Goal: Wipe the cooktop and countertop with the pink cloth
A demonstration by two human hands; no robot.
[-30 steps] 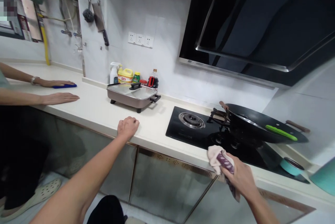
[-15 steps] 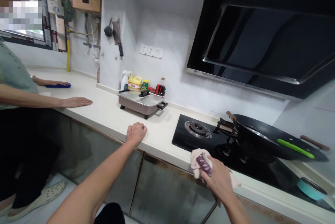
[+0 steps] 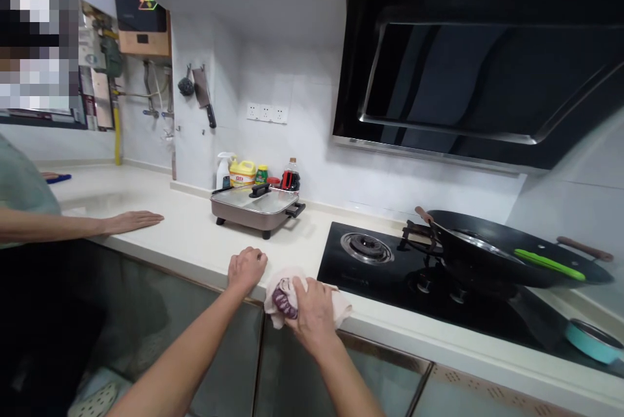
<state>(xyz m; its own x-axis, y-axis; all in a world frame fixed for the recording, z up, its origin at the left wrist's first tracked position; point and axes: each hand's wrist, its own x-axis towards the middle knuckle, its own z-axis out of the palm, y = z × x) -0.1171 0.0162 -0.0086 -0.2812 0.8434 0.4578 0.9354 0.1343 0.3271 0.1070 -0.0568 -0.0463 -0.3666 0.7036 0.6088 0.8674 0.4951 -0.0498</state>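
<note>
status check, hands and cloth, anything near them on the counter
Right hand gripping the cloth at the counter edge. Left hand resting on the counter beside it, holding nothing. Hob just right of the cloth; another person's hand flat, well left.

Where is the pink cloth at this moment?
In the head view the pink cloth lies on the front edge of the white counter under the right hand, just left of the black stove and beside the left hand.
</note>
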